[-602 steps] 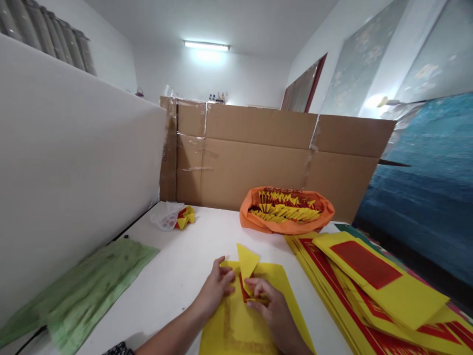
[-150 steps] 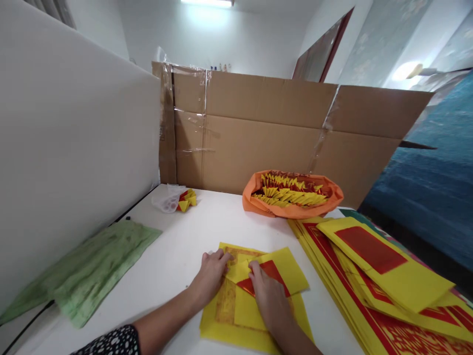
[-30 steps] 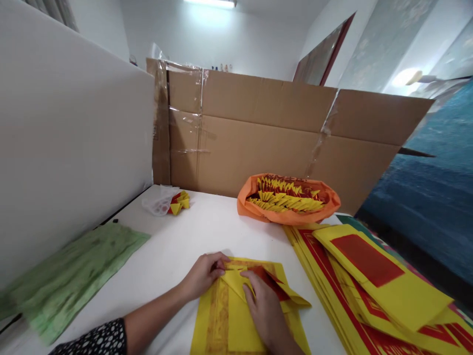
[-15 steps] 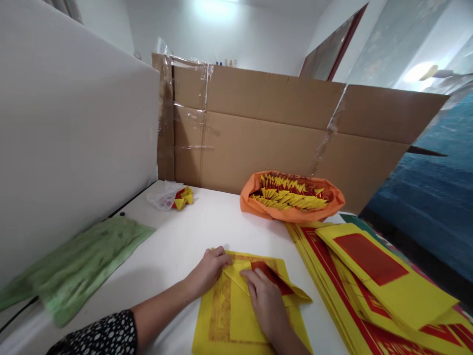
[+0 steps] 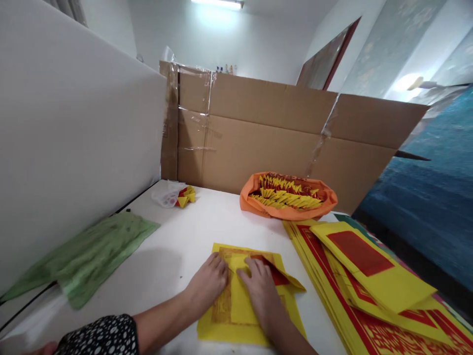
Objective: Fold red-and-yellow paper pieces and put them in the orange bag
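Note:
A sheet of yellow joss paper (image 5: 244, 330) with a brownish printed border lies on the white table before me. On it is a partly folded piece of yellow paper (image 5: 238, 298), its red patch (image 5: 279, 277) showing at the right where a flap stands up. My left hand (image 5: 210, 281), fingers curled, grips the folded paper's left edge. With bent fingers, my right hand (image 5: 261, 291) holds the fold near its top middle and covers part of the paper. The fingertips of both hands are partly hidden.
An orange cloth bag (image 5: 254, 212) full of folded yellow-and-red papers stands at the back. Yellow and red sheets (image 5: 369, 286) are stacked at right. A green cloth (image 5: 99, 251) lies left, and a clear plastic piece (image 5: 165, 196) sits behind it. Cardboard (image 5: 251, 148) walls the far side.
My left hand has drawn slightly down and left along the paper. My right hand has shifted up a little, and the upper fold lies flatter. The view has tilted slightly.

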Demonstrator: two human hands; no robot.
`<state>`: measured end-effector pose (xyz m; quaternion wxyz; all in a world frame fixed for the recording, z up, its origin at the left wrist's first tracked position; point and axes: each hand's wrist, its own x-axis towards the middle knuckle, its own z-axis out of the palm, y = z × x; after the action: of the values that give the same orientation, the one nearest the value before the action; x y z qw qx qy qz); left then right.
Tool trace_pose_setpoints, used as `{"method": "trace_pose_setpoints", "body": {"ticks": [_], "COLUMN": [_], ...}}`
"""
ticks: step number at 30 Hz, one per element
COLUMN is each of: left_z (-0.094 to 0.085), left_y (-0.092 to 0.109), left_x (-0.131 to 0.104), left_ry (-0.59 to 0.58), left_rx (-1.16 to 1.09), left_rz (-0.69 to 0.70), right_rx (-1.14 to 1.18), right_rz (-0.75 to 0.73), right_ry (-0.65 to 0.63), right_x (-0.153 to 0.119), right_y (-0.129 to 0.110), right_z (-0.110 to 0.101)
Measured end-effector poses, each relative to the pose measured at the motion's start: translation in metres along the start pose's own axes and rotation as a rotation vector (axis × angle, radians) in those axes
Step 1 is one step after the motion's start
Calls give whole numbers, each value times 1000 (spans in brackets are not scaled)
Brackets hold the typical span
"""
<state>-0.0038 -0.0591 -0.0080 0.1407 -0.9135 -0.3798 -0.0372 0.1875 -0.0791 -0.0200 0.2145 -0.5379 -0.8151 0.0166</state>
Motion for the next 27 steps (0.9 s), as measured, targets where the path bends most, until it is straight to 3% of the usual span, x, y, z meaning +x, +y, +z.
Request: {"method": "trace_pose_setpoints", "body": {"ticks": [3,7,9,12,15,18,20,22,25,27], "left_z": [12,16,10,-4,-18,-27,-31,-33,-37,-39], "left_y": [19,38,44,49,47,43,41,38,32,27], "left_x": [-9,-11,-7,2,14,25,29,28,19,12], "left_ry": [22,-22,-58,-155,-283,-389,-407,-352,-249,-240], "left_rx": [30,-78,-111,-121,-129,-143,-152,-187,-377,-519], "left_rz": [-90,-213,-261,-318,-345,-327,-297,-206,89,234], "right_rx": [-139,-209,-199,-78,97,204,268,275,240,201], "right_rz": [-159,-162,-157,-91,174,383,389,365,362,377], "right_ry": [5,162,202,183,144,231,114,27,-37,-67], "right_x": [-28,-70,-83,-83,-63,-31,-12,2,12,15], "right_y": [8,25,27,25,32,54,71,82,87,85], "right_z": [10,33,32,2,-50,-89,-94,-82,-54,-41]}}
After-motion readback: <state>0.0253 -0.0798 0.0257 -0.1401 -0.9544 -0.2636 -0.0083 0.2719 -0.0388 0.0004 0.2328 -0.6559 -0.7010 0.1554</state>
